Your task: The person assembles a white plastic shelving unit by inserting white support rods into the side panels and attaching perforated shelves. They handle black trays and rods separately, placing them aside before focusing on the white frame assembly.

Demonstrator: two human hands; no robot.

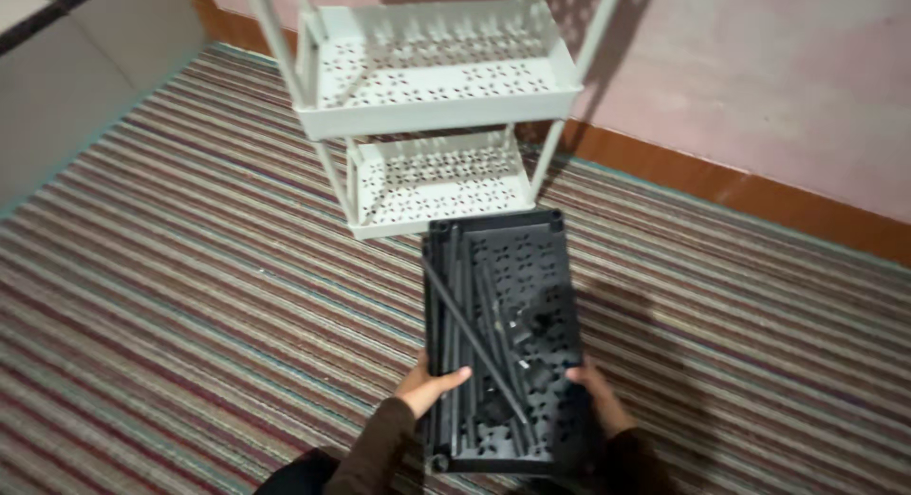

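Both hands grip black perforated tray (pixel 503 334) w/ black rods (pixel 474 338) inside: left hand (pixel 425 386) on left rim, right hand (pixel 600 397) on right rim. White 2-tier rack (pixel 436 106) just beyond, on striped rug (pixel 190 296).

We see black tray (pixel 531 267), flower-shaped cut-outs, black rods (pixel 470 334) inside. Beyond tray: white shelf rack (pixel 436 87), same flower perforation. Under tray: carpet (pixel 171 296), thin maroon, cream, teal stripes. Behind rack: pink wall (pixel 759 68), orange-brown skirting (pixel 721 186).

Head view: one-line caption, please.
Both hands, left hand and right hand, hold a black tray of rods before a white rack.
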